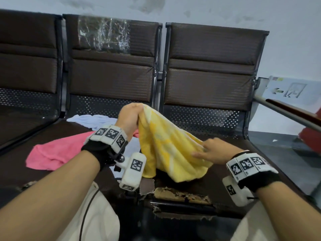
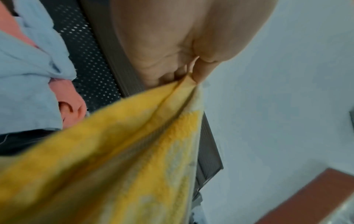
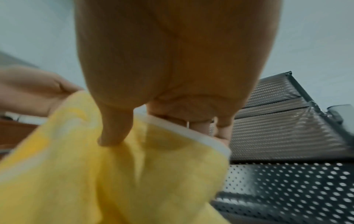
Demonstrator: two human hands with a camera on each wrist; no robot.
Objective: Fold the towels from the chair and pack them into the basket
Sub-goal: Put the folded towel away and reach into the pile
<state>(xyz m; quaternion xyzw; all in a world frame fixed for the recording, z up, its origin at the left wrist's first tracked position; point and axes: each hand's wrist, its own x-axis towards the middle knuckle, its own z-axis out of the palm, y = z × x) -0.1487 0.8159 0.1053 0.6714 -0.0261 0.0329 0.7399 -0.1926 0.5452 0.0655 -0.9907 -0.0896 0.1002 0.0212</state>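
Note:
A yellow towel (image 1: 166, 146) hangs stretched between my hands above the dark chair seat (image 1: 225, 173). My left hand (image 1: 129, 117) is raised and pinches one corner of the yellow towel (image 2: 134, 151) between curled fingers (image 2: 172, 72). Lower and to the right, my right hand (image 1: 211, 150) grips the towel's white-trimmed edge (image 3: 191, 131), thumb (image 3: 113, 130) on top of the cloth and fingers curled beneath. A pink towel (image 1: 55, 152) and a light blue towel (image 1: 92, 120) lie crumpled on the seat to the left. No basket is in view.
A row of dark brown chairs (image 1: 208, 66) with perforated metal backs stands against a pale wall. The front edge of the seat (image 1: 182, 197) is torn. A handrail (image 1: 286, 112) runs at the right. My knees in light trousers (image 1: 97, 214) are below.

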